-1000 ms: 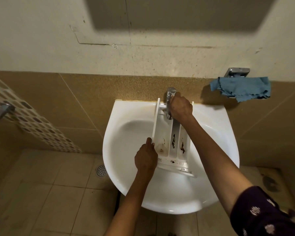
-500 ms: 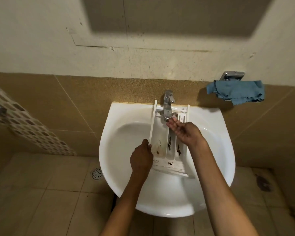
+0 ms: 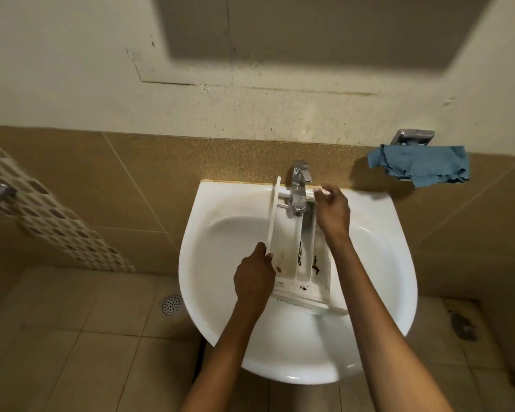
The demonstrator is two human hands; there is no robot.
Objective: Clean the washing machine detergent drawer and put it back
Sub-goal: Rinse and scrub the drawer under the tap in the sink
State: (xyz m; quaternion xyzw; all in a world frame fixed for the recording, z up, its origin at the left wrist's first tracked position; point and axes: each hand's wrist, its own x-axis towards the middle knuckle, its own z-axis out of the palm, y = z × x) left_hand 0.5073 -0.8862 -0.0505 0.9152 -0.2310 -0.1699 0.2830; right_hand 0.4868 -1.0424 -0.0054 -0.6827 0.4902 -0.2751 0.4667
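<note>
Drawer in basin, rinse stage, grime remains.
White washbasin (image 3: 384, 224) holds the detergent drawer (image 3: 283, 251) lengthwise; left hand (image 3: 254, 281) grips its left wall, right hand (image 3: 333, 212) curls round its far right corner beside the tap (image 3: 299, 191). Dark residue (image 3: 300, 254) in compartments; refitting undone. Room sideways; tap crowds the back.

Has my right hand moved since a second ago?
Yes. The right hand came off the tap and now holds the drawer just right of it.

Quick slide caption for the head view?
Left hand and right hand hold stained detergent drawer in sink under tap.
</note>
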